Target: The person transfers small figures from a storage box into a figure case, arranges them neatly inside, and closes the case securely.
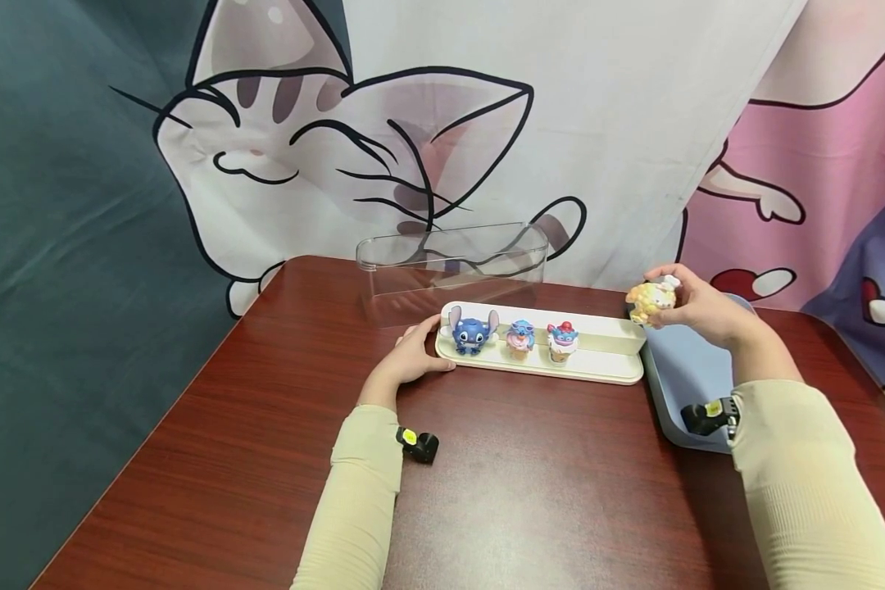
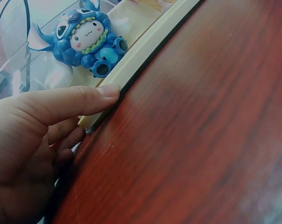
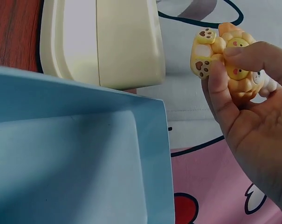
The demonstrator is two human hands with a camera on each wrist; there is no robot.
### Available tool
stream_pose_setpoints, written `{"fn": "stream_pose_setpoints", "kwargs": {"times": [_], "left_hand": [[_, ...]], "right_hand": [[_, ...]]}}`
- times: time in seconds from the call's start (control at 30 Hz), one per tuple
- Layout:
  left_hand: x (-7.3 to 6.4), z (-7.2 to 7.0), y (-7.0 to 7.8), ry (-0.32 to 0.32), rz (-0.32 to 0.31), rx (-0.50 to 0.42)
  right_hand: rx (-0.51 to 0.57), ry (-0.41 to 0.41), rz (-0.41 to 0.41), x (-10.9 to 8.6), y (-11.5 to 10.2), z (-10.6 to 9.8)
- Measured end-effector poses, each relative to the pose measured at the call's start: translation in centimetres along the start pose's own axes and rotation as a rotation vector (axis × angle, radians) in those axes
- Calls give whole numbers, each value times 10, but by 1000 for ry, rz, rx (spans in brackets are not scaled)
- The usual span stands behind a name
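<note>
A long cream display base [image 1: 538, 369] with a raised step along its back lies on the table. My left hand [image 1: 410, 357] grips its left end, thumb [image 2: 103, 91] along the front edge and fingers around the end. Nearest that hand sits a blue big-eared figurine [image 1: 471, 334]. To its right stand a blue figurine on a pink-topped cone [image 1: 519, 339] and another with a red top [image 1: 563, 342]. My right hand [image 1: 702, 307] pinches a yellow figurine [image 1: 651, 301] in the air near the base's right end; its paw-print feet show in the right wrist view.
A clear plastic cover [image 1: 451, 270] stands behind the base. Beside the base's right end is a blue bin [image 1: 696, 360], partly under my right forearm; its visible floor is bare in the right wrist view. A cartoon-print curtain [image 1: 619, 164] hangs behind the wooden table [image 1: 531, 492].
</note>
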State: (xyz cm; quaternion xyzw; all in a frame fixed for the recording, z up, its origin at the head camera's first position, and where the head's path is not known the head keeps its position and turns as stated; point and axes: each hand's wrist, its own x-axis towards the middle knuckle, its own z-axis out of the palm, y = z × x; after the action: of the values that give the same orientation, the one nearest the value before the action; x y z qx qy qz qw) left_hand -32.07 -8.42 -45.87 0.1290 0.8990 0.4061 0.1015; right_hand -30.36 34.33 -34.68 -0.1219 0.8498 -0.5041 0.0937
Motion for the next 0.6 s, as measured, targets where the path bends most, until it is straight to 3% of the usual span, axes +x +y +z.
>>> {"fn": "stream_pose_setpoints", "kwargs": {"times": [0.27, 0.43, 0.6], "left_hand": [[1, 0, -1, -1, 6, 2], [2, 0, -2, -1, 10, 4], [1, 0, -1, -5, 2, 2]], "right_hand": [[50, -10, -38, 1, -1, 4], [-19, 14, -23, 2, -5, 7], [-21, 3, -53, 3, -9, 9]]}}
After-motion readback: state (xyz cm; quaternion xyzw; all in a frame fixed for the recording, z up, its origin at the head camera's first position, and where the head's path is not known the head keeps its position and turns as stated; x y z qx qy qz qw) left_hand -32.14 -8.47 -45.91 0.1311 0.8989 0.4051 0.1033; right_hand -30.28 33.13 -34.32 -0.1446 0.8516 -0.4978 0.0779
